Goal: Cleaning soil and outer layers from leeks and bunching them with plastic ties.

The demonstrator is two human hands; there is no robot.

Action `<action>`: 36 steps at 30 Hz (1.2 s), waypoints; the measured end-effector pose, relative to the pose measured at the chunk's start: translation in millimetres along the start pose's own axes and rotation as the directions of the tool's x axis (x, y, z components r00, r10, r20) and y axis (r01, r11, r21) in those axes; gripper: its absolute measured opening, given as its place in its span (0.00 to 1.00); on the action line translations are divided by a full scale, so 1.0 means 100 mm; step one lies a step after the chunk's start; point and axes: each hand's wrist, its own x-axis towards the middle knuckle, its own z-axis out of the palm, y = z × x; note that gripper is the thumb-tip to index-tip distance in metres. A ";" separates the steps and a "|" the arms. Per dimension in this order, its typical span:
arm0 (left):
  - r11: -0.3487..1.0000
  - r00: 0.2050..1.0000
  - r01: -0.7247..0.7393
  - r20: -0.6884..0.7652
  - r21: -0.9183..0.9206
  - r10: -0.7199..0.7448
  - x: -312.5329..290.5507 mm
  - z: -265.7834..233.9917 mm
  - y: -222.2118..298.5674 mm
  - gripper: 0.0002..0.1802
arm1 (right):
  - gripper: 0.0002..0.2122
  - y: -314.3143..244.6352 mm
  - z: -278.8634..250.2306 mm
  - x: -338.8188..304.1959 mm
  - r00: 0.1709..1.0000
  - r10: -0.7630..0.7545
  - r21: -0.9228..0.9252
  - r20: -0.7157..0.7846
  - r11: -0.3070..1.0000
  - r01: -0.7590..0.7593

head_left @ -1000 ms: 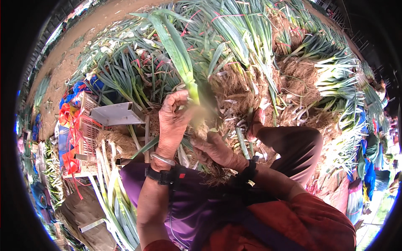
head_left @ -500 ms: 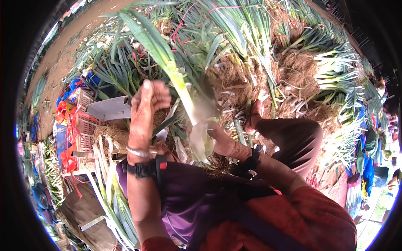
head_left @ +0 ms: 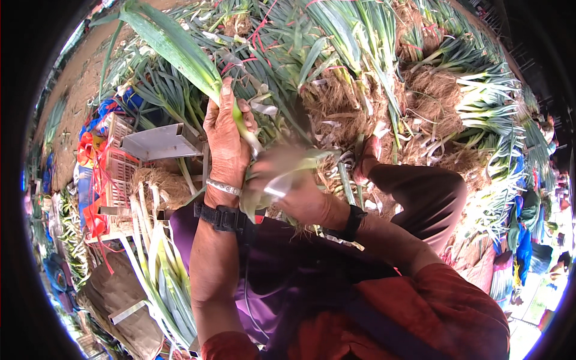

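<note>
A leek [head_left: 174, 51] slants up and to the left, its broad green leaves pointing away from me. My left hand [head_left: 228, 132] is wrapped round its stem, where green turns to white. Close by on the right, my right hand [head_left: 297, 195] is smeared by motion, with its fingers curled. Pale, thin leek leaf [head_left: 252, 201] hangs from that hand and trails past its knuckles. The leek's root end is hidden behind the blur.
Heaps of bundled leeks [head_left: 486, 108] with brown roots lie ahead and to the right. A grey metal channel [head_left: 161, 143] stands left, beside a pale plastic crate [head_left: 120, 162] with red ribbon. Loose leeks [head_left: 162, 270] lean next to my left arm.
My left hand has closed round the leek's stem, having been open beside it. The leek tilts further left. My right hand has moved slightly left, with pale leaf now hanging from it.
</note>
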 end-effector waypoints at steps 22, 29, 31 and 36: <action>0.965 0.874 -0.213 -0.471 -0.151 0.119 0.88 -1.22 0.51 0.15 | 0.16 -0.93 -1.34 -1.10 0.943 0.295 0.703 0.153 0.638 -0.314; 0.845 0.848 -0.519 -0.207 -0.130 0.489 0.47 -0.65 0.72 0.16 | 0.10 -0.14 -1.37 -1.59 0.644 0.410 -0.590 0.646 0.803 0.081; 0.838 0.843 -0.533 -0.156 -0.119 0.514 0.37 -0.59 0.74 0.18 | 0.07 -0.18 -1.25 -1.09 0.604 0.470 -0.478 0.644 0.863 -0.162; 0.850 0.861 -0.508 -0.072 -0.143 0.503 0.19 -0.38 0.80 0.23 | 0.08 -0.28 -0.75 0.17 0.970 0.210 -0.219 0.122 0.959 -0.181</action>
